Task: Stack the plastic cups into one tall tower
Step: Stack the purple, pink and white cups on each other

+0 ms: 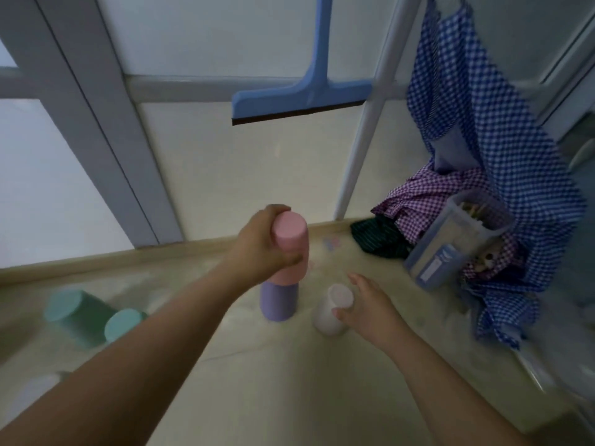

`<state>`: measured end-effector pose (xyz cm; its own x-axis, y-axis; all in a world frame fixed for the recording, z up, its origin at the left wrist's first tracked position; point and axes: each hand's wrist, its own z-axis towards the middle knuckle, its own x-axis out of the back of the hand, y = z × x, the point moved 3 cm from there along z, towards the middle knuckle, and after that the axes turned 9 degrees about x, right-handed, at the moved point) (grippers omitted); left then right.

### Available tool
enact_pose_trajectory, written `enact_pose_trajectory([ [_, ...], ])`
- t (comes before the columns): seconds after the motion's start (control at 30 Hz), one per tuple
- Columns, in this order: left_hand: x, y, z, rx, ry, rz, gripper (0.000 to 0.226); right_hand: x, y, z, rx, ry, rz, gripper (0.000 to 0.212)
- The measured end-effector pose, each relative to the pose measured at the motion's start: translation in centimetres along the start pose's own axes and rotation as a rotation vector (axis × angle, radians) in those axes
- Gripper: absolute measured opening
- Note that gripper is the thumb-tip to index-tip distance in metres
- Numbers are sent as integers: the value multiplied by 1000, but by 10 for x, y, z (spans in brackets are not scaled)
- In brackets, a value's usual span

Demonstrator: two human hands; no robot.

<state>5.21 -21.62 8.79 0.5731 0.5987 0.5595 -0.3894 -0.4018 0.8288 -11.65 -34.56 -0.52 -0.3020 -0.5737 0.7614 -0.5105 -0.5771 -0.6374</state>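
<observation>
A pink cup (291, 243) stands upside down on a purple cup (278, 300), forming a short tower on the pale floor. My left hand (260, 249) is wrapped around the pink cup's left side. Just right of the tower an inverted white cup (331, 309) stands on the floor, and my right hand (370, 309) curls around its right side, thumb on its front. Two teal cups (62, 305) (124, 325) stand at the left. A pale cup (35, 389) shows blurred at the lower left.
A blue squeegee (299, 94) hangs against the frosted glass door behind the tower. At the right lie blue checked cloth (502, 162), purple checked cloth (421, 201), dark clothing (376, 236) and a clear plastic container (457, 243). A white pole (363, 140) leans by the door.
</observation>
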Motion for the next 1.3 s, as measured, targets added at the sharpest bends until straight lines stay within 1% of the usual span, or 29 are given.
enact_pose_trajectory([
  [0.07,-19,-16,-3,33,-41,-3,71,-6,4,2,-18,-10,4,84],
  [0.13,-31,-32,-6,63,-64,9,69,-14,10,4,-28,-27,11,81],
  [0.23,-36,-48,-6,135,-31,-66,65,-26,17,8,-32,-18,57,77],
  [0.4,-35,-57,-5,151,-69,-83,75,-28,12,10,-22,42,99,67],
  [0.47,-30,-61,-9,146,-72,-79,82,-13,-1,9,-9,94,138,64],
  [0.53,-20,-65,-15,134,-53,-74,85,13,-23,5,47,176,186,57],
  [0.57,-14,-67,-18,128,-37,-62,84,29,-38,2,90,220,204,55],
  [0.67,8,-71,-25,112,29,-29,80,77,-83,-4,204,338,242,60],
  [0.73,23,-72,-26,109,60,-48,75,100,-110,-7,280,382,257,59],
  [0.8,34,-71,-27,107,80,-70,68,110,-135,-8,361,367,261,55],
  [0.87,42,-71,-29,103,99,-80,62,107,-157,-6,419,307,257,55],
  [1.0,52,-76,-39,97,132,-60,57,69,-176,8,454,139,162,58],
  [1.07,57,-81,-46,109,144,-46,57,47,-172,18,451,77,103,59],
  [1.17,64,-91,-54,134,170,-49,56,24,-157,30,391,16,47,60],
  [1.23,70,-96,-58,150,186,-36,56,14,-144,34,351,-14,96,60],
  [1.3,75,-98,-62,154,200,-25,55,10,-136,37,328,-18,173,66],
])
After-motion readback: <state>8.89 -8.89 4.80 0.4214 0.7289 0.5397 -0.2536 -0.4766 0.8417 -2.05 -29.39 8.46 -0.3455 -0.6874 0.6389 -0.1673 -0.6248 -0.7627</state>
